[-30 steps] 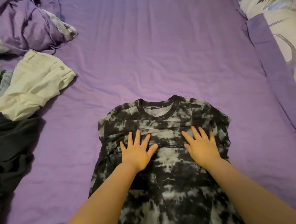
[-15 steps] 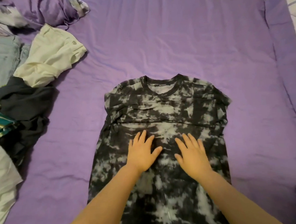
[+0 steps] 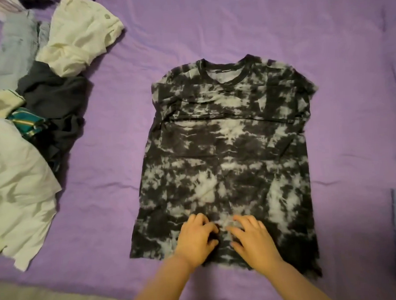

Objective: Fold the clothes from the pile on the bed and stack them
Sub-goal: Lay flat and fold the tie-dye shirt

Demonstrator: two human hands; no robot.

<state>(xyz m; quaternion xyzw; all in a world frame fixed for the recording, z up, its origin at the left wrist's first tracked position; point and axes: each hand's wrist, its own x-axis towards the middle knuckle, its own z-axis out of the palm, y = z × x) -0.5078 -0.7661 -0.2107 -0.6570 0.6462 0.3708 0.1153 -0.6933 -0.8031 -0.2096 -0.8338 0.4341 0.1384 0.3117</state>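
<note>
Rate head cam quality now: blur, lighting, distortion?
Head view: dim, even light with no glare; both hands are motion-smeared at the fingers near the hem of the tie-dye shirt, while the shirt's pattern stays readable; the clothes pile at the left edge is soft and stretched by the wide angle.

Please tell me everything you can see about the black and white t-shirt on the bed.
The t-shirt is black with cloudy white tie-dye patches and looks like soft knit cloth. It lies spread flat on the purple sheet, dark round collar far from the person, short sleeves out to both sides, hem near the bed edge. A crease runs across the chest. The left hand and right hand rest on its lower part, fingers bent; whether they pinch the cloth is unclear.
</note>
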